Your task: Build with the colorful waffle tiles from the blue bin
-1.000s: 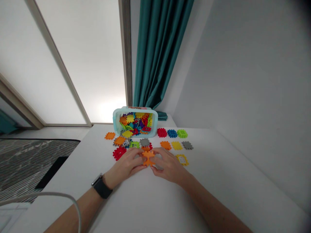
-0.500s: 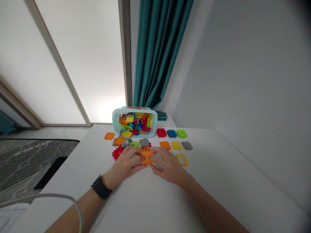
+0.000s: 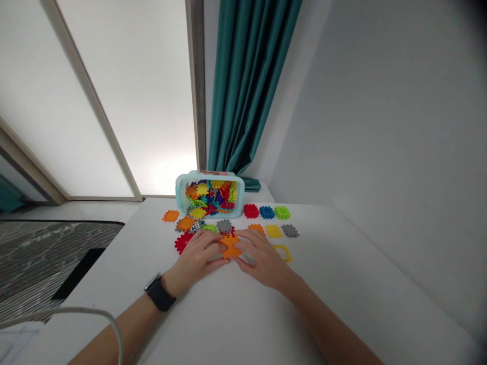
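Between my two hands is an orange notched building tile (image 3: 230,247), its face turned toward me. My left hand (image 3: 201,252) grips its left side with thumb and fingers. On the opposite edge my right hand (image 3: 259,256) holds it the same way. Just behind the fingers, red and orange bits show, partly hidden. A red tile (image 3: 183,242) lies beside my left hand, partly covered by it. To the right of my right hand lies a yellow frame tile (image 3: 282,253).
A pale blue tub (image 3: 177,190) lies on its side at the back, full of coloured tiles. Right of it sit red (image 3: 251,211), blue (image 3: 267,212) and green (image 3: 282,212) pieces. A grey tile (image 3: 290,231) lies nearer. A cable (image 3: 91,310) arches at lower left.
Both hands keep their hold on the orange tile, which looks nearly unmoved. The view has shifted slightly, so the tub and pieces sit a little lower and further left.
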Demonstrator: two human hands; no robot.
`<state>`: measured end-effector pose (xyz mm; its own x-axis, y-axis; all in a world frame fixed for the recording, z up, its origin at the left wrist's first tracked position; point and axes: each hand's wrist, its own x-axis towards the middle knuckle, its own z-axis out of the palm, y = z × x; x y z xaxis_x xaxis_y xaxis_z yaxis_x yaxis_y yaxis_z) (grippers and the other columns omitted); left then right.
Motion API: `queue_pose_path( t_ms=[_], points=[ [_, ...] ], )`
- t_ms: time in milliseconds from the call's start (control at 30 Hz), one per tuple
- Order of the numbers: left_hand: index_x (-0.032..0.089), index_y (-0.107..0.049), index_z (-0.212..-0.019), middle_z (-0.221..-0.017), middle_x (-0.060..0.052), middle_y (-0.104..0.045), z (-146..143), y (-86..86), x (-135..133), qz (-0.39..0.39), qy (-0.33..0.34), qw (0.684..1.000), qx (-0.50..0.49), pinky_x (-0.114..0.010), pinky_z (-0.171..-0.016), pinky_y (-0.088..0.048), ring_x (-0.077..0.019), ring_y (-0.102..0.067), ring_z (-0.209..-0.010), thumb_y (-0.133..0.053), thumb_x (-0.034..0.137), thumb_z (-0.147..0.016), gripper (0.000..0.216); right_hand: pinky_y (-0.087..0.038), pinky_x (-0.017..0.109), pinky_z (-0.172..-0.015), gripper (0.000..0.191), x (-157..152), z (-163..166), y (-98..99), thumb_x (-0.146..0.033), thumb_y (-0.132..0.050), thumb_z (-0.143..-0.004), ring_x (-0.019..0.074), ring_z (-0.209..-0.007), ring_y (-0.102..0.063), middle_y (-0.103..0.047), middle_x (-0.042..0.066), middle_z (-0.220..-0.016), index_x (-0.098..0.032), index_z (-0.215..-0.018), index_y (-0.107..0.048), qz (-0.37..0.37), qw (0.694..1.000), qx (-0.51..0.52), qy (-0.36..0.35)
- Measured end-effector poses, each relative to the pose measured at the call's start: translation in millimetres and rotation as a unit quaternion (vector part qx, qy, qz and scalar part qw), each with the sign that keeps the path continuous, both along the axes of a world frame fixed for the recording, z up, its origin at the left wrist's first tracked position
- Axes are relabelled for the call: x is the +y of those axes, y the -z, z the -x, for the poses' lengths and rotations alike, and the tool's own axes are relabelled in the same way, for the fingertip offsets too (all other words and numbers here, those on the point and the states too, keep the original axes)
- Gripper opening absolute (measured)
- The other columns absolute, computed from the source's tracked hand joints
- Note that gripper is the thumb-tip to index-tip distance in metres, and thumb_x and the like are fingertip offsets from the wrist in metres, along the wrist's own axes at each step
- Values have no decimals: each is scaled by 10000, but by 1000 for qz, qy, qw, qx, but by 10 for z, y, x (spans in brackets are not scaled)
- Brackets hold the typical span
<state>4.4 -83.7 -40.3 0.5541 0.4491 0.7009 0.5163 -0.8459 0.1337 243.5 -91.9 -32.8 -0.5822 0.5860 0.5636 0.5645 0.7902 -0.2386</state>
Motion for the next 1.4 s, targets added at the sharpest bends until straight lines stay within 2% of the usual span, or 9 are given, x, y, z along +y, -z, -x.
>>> queue_pose_path(
  t_ms=[167, 467, 700, 900, 1067, 1400],
  points=[
    [198, -633, -999, -1048, -84, -696, -73, -70, 33, 6, -12, 1000, 19, -381, -839, -501, -227, -645, -973, -606, 388, -979, 192, -497, 494, -1019, 257, 67, -49, -75, -168, -654, -854, 272, -1183, -582, -637, 127, -1267, -213, -1105, -618, 19, 1000, -10, -1],
    [210, -649, -1081, -1132, -101, -694, -279, -6, 234, 25, -8, 999, 38, -399, -876, -505, -243, -647, -1024, -620, 386, -966, 213, -502, 480, -1002, 293, 195, -282, -87, -151, -612, -862, 269, -1174, -589, -649, 132, -1262, -209, -1149, -617, 18, 999, -19, 18],
    [205, -602, -1169, -1143, -93, -695, -623, -35, 453, 73, -15, 997, 26, -411, -925, -494, -249, -642, -1054, -637, 383, -951, 284, -464, 519, -1028, 251, 465, -629, 25, -155, -629, -832, 277, -1171, -600, -669, 122, -1238, -220, -1074, -622, 7, 999, -6, 46],
    [197, -589, -1154, -1110, -92, -694, -837, 72, 643, 121, -52, 990, 52, -427, -931, -483, -269, -633, -1048, -634, 244, -918, 245, -461, 517, -1023, 244, 688, -863, 222, -134, -635, -801, 272, -1131, -607, -684, 111, -1199, -210, -1032, -613, 38, 995, -1, 93],
    [205, -598, -1110, -1100, -93, -673, -913, 136, 727, 129, -51, 986, 92, -423, -920, -477, -275, -611, -1054, -627, 234, -897, 218, -459, 499, -1006, 237, 723, -879, 315, -137, -650, -800, 277, -1143, -591, -683, 93, -1199, -218, -1020, -617, 61, 992, -26, 107],
    [216, -590, -1114, -1124, -90, -659, -967, 125, 806, 135, -49, 978, 151, -422, -931, -458, -278, -585, -1070, -652, 219, -865, 257, -446, 462, -986, 206, 741, -870, 319, -170, -654, -822, 277, -1149, -586, -695, 72, -1160, -222, -1016, -609, 90, 988, -46, 114]
  ],
)
